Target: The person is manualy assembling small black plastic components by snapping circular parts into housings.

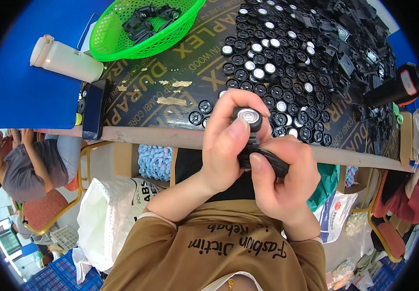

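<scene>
Item 1, left hand [229, 145]: I log it raised just in front of the table edge, fingers curled over a round black wheel [247, 117] with a silver-white centre disc; the thumb lies up the wheel's near side, and the grasp is closed on it.

Item 2, right hand [282, 179]: I log it just below and to the right of the left hand, touching it, fingers clenched around a black plastic part [267, 161] that runs up to the wheel. The joint between part and wheel is hidden by the fingers; I cannot tell how they meet.

Item 3, table [170, 82]: dark board with large gold lettering, a few scraps of tan tape stuck on it.

Item 4, loose wheels [277, 72]: a dense spread of black wheels, many with white centres, covering the right half of the table; a few strays lie near the left hand.

Item 5, black plastic parts [350, 48]: piled at the far right of the table.

Item 6, green basket [141, 29]: mesh, at the far side, holding several black parts.

Item 7, white bottle [66, 59]: lying on its side left of the basket.

Item 8, phone [94, 109]: dark, near the left table edge.

Item 9, another person [25, 165]: seated on a chair at far left, well apart.
</scene>
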Demonstrator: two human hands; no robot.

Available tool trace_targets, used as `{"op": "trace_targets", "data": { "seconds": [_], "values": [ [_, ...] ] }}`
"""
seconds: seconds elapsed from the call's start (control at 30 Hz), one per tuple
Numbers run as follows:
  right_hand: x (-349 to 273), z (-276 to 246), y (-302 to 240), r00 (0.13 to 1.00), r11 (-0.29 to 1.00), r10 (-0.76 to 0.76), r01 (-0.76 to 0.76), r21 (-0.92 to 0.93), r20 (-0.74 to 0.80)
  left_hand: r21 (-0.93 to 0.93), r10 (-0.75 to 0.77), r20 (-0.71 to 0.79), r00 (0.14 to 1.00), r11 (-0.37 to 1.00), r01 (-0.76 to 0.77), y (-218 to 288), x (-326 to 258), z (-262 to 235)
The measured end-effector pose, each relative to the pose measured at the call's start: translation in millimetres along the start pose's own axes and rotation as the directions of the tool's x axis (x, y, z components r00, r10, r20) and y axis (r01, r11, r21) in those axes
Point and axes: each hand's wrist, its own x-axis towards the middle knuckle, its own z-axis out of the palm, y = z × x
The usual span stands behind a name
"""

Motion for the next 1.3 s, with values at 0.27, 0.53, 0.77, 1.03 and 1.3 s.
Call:
{"op": "trace_targets", "data": {
  "seconds": [0.27,0.53,0.77,1.03,1.3],
  "values": [
    [4,-5,-4,0.994,0.997,0.074,-0.073,-0.013,0.082,-0.184,-0.151,0.085,0.985,0.969,0.165,-4,0,-1],
    [16,-11,-2,0.95,0.964,0.184,-0.224,0.142,0.254,-0.083,-0.2,0.02,0.98,0.976,0.201,3,1,2],
    [-2,1,6,0.999,0.991,0.037,-0.031,0.133,-0.04,-0.491,-0.291,-0.035,0.956,0.838,0.237,-4,4,9],
    [4,-15,30,0.935,0.596,0.309,-0.333,0.731,0.173,-0.545,-0.375,0.043,0.926,0.768,0.336,7,10,4],
    [9,-27,35,0.998,0.994,0.056,-0.054,-0.09,0.015,-0.655,-0.408,0.12,0.905,0.652,0.381,13,12,-7]
  ]
}}
